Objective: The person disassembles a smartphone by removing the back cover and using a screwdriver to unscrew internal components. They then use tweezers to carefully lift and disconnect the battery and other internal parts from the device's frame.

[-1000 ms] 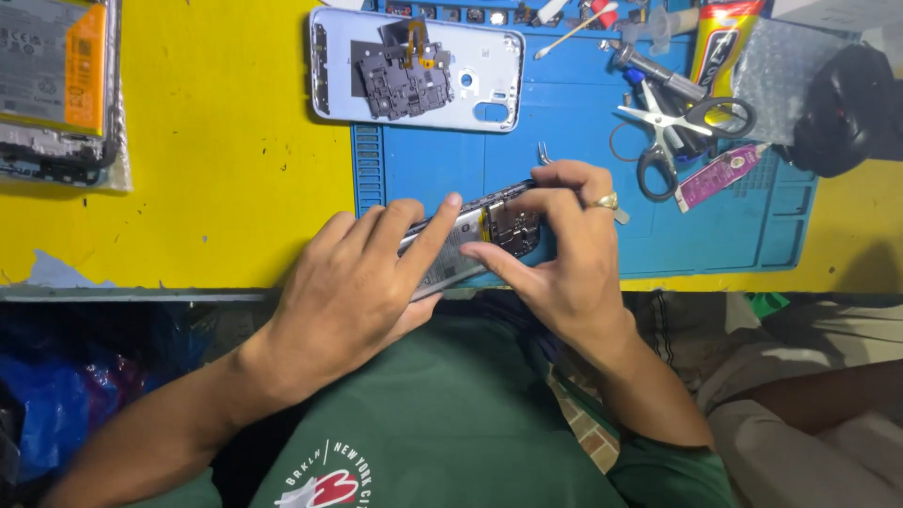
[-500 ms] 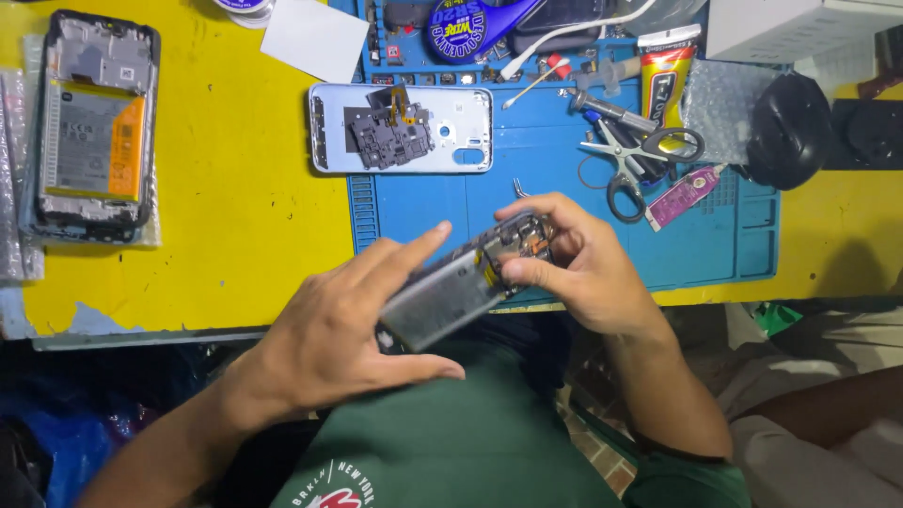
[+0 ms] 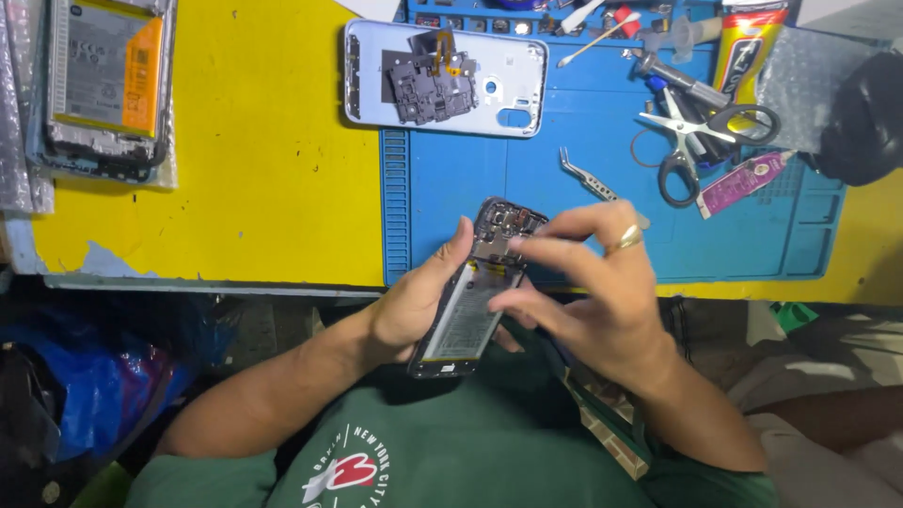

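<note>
My left hand (image 3: 414,306) cradles an opened phone body (image 3: 470,301) from below, its battery and circuit side facing up, tilted over the table's front edge. My right hand (image 3: 588,292), with a ring on one finger, rests its fingertips on the phone's upper part near the camera end. Whether something small is pinched between those fingers cannot be seen. Metal tweezers (image 3: 588,179) lie on the blue mat (image 3: 470,188) just beyond my right hand.
A pale phone back cover (image 3: 513,89) with loose dark parts on it lies at the mat's far edge. Scissors (image 3: 696,132), a glue tube (image 3: 743,47) and small tools sit far right. Another opened phone (image 3: 103,85) lies far left on the yellow table (image 3: 263,169).
The phone has turned from lying across to more upright in my left hand. My right hand has shifted from gripping its end to touching its upper part with the fingertips.
</note>
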